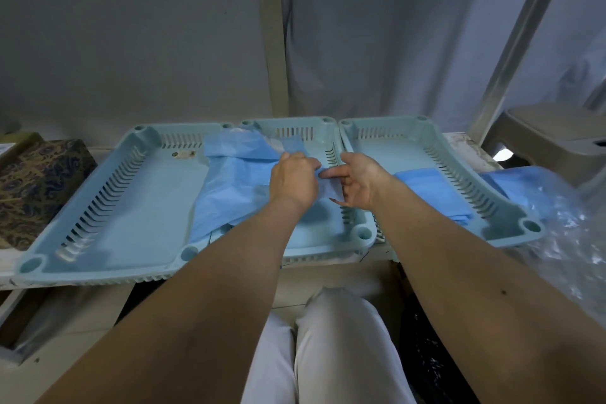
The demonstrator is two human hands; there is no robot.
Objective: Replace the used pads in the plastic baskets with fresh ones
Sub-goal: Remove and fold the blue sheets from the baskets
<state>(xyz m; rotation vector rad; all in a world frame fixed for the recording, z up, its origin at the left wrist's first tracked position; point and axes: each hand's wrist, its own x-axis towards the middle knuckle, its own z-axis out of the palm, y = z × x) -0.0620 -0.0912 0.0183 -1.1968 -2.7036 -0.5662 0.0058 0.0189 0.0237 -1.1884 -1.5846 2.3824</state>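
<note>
Both hands, left hand & right hand, fingers curled, pinch blue pad over middle basket; uneven pull could tear it or leave it bunched over left basket.

No text, brand, number or sign can be read anywhere. The left basket carries a small sticker on its floor, but its print is too blurred.

Over the middle basket, left hand and right hand pinch a half-unfolded blue pad, while a folded pad lies in the right basket.
</note>
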